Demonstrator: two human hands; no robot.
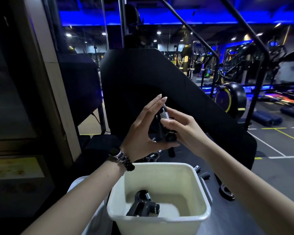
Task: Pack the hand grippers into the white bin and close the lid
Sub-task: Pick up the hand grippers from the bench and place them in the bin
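Both hands on one gripper (164, 123), held up in the air above and beyond the bin (198, 189). Right hand (185, 128) has its fingers curled round the spring end and upper handle, thumb across the front. Left hand (145, 128) is flat against the gripper's left side, fingers straight and pointing up, thumb hooked under the lower end by the round knob. So: right clamped on it, left only pressing and supporting.

Left wrist wears a watch (120, 156) on a dark band.

Bin is white, lid off, sitting at the near edge of the dark bench (244, 209). One gripper (143, 205) already lies on its floor, toward the near-left corner, spring end up.

Behind the bin's far rim, under the hands, more gripper parts (154, 156) lie on the bench: a spring and a black handle show, count unclear. Another black gripper (225, 190) lies on the bench right of the bin, apart from it.

A pale flat piece (76, 184) pokes out left of the bin, maybe the lid, can't tell.

Beyond: a black padded machine (143, 78).
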